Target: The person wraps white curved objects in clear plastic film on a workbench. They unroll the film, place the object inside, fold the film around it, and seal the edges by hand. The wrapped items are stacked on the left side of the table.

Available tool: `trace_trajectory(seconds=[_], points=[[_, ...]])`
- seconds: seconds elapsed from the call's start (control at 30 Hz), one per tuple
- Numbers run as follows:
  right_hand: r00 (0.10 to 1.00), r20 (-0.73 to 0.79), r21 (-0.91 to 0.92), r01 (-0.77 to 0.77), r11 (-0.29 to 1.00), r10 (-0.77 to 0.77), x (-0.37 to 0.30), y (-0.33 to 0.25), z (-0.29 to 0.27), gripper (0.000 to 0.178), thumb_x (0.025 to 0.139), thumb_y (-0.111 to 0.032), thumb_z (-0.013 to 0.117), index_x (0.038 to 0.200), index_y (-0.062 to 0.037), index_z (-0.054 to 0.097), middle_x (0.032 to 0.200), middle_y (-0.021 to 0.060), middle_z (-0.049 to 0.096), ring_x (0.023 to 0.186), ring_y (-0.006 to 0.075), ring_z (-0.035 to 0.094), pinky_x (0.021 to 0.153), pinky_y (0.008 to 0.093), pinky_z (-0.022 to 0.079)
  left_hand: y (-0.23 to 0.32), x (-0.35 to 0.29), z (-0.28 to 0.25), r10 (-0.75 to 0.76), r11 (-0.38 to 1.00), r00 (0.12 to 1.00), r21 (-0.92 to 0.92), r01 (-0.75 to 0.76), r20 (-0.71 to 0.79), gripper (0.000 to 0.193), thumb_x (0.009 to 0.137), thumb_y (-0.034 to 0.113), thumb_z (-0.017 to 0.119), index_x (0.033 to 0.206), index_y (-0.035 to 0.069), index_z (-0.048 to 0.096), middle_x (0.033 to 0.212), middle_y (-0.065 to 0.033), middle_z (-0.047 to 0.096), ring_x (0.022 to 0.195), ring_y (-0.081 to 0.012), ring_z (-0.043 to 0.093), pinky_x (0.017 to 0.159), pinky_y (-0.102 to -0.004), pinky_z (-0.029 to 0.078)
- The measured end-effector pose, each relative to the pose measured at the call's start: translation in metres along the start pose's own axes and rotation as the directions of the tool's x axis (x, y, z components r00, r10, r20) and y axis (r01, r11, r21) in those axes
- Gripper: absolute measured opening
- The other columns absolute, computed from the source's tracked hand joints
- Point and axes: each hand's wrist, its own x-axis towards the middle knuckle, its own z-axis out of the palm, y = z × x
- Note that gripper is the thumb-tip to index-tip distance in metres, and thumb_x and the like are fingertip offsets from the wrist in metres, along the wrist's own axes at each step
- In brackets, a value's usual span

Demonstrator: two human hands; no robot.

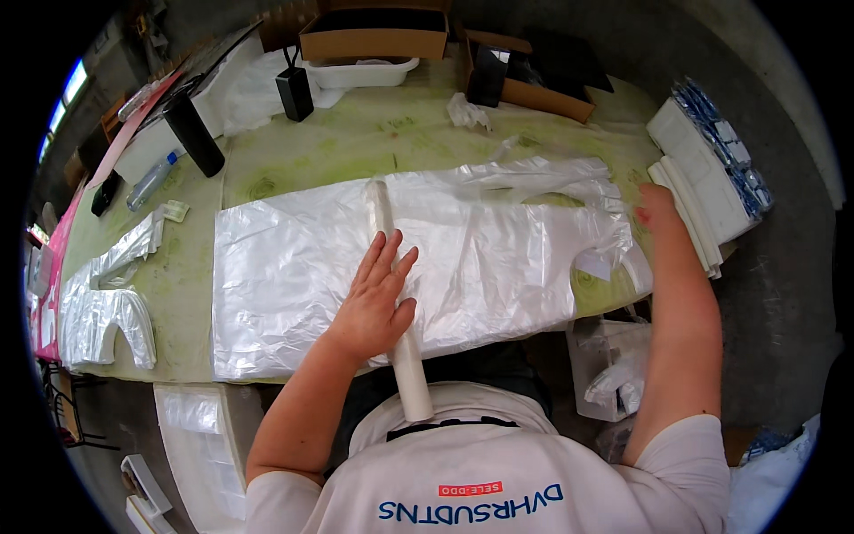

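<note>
A large sheet of thin, crinkled, semi-clear white plastic film (285,285) lies flat across the table, shaped like a big bag or apron with cut-out openings at its right end. Across it runs a long whitish tube (408,374), slanting from the film's far side toward my waist. My left hand (378,298) rests over the tube's middle with fingers stretched out, not wrapped round it. At the film's right end is my right hand (656,206), beside a stack of long white rolls or folds (687,214). Its fingers are mostly hidden, so any grip is unclear.
Folded plastic film (111,311) lies on the table's left end. Farther back stand a clear bottle (151,182), a black cylinder (193,133), a small black box-shaped device (294,93), a white tub (360,74) and cardboard boxes (374,34). Blue-and-clear packets (725,147) line the right edge.
</note>
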Motion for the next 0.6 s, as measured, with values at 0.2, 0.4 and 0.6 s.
trace_trajectory(seconds=[0.2,0.4,0.6], points=[[0.525,-0.029,-0.308,0.805,0.507,-0.851,-0.153,-0.009,0.089,0.039,0.085,-0.007,0.069,0.123,-0.0038,0.063,0.123,0.019,0.064,0.119,0.0333,0.059,0.105,0.0377,0.044,-0.004,-0.012,-0.005,-0.013,0.999,0.999,0.041,0.015,-0.039,0.066,0.084,0.008,0.061,0.148,0.004,0.046,0.164,-0.0207,0.024,0.153,-0.0417,0.016,0.123,-0.0476,0.023],[0.402,0.667,-0.336,0.914,0.229,-0.626,-0.329,0.02,0.192,0.05,0.088,-0.045,0.069,0.132,-0.0213,0.065,0.159,0.0219,0.032,0.148,0.0428,0.026,0.119,0.0529,0.026,-0.008,-0.01,-0.001,0.007,0.999,1.0,0.04,-0.005,-0.03,0.064,0.085,0.009,0.061,0.148,0.003,0.046,0.164,-0.0206,0.023,0.154,-0.0414,0.015,0.123,-0.0473,0.023],[0.447,0.488,-0.347,0.887,0.304,-0.75,-0.309,0.009,0.222,0.069,0.087,-0.028,0.069,0.145,0.001,0.045,0.155,0.0187,0.04,0.143,0.0372,0.036,0.116,0.0483,0.034,-0.006,-0.007,-0.002,-0.028,1.0,1.0,0.001,0.028,0.001,0.063,0.087,0.011,0.06,0.148,0.003,0.046,0.165,-0.0207,0.023,0.154,-0.0397,0.013,0.123,-0.0465,0.023]])
